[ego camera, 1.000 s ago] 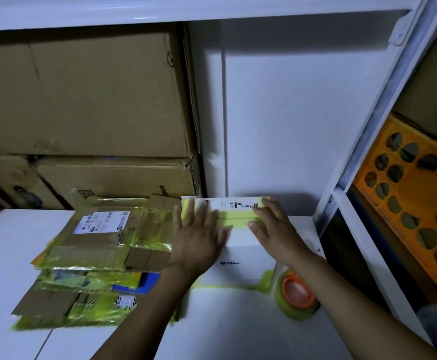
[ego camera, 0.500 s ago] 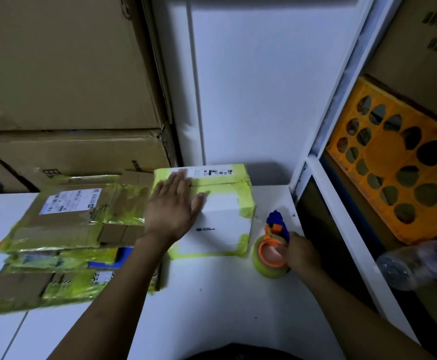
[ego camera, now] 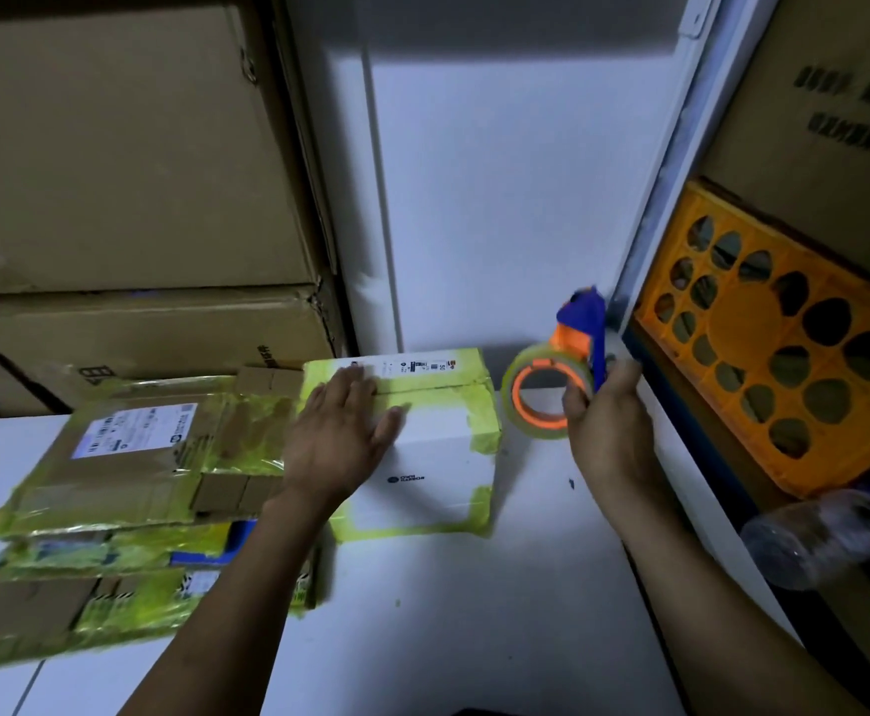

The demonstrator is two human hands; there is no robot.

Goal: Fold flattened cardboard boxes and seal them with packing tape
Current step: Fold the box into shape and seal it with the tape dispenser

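A small white box (ego camera: 425,472) edged with yellow-green tape stands on the white table (ego camera: 474,627) against the back wall. My left hand (ego camera: 337,431) lies flat on its top, fingers straight and pointing to the far edge. My right hand (ego camera: 611,421) grips a tape dispenser (ego camera: 551,390) with an orange core, a blue handle and a roll of clear yellowish tape. It is held in the air just right of the box, not touching it.
A pile of flattened, yellow-taped cardboard packages (ego camera: 128,457) lies left of the box. Large brown cartons (ego camera: 128,162) are stacked behind it. At the right stands a white shelf post (ego camera: 670,162), with an orange crate (ego camera: 784,348) and a plastic bottle (ego camera: 830,529) beyond.
My right hand left the box top, took hold of the tape dispenser on the table and lifted it up beside the box. My left hand stayed pressed on the box.
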